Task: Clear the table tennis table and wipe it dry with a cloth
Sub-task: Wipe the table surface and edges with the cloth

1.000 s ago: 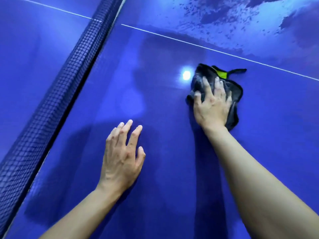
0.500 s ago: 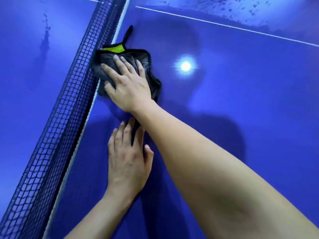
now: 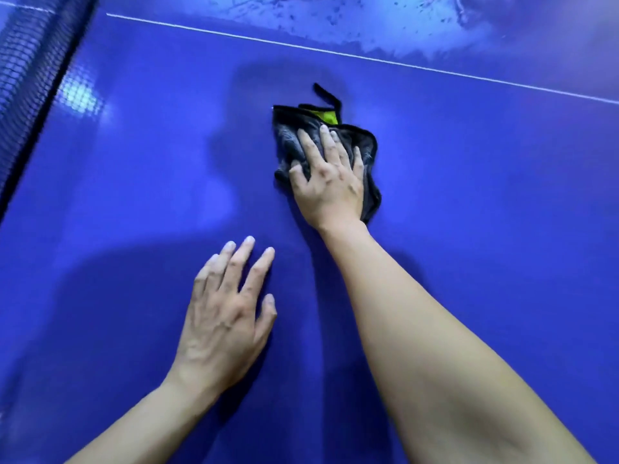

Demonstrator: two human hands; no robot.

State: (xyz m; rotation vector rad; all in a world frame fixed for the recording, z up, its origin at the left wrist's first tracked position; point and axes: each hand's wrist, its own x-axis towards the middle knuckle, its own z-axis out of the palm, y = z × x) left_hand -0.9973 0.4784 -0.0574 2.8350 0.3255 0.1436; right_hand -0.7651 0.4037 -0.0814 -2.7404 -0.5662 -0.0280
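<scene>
Fingers [image 3: 310,145] spread, right hand [image 3: 330,185] presses cloth [image 3: 288,133], back from net [image 3: 20,61]; left hand [image 3: 224,316] seemingly flat.

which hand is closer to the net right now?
Left. The left hand lies flat on the table, apart from the net at the left edge. The right hand presses the cloth farther to the right, farther from the net.

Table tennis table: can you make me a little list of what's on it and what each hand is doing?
table: blue, with a white line across it
cloth: dark, yellow-green tag, lying on the table
right hand: presses flat on the cloth
left hand: rests flat on the table
net: far left
wet patch: beyond the white line
</scene>
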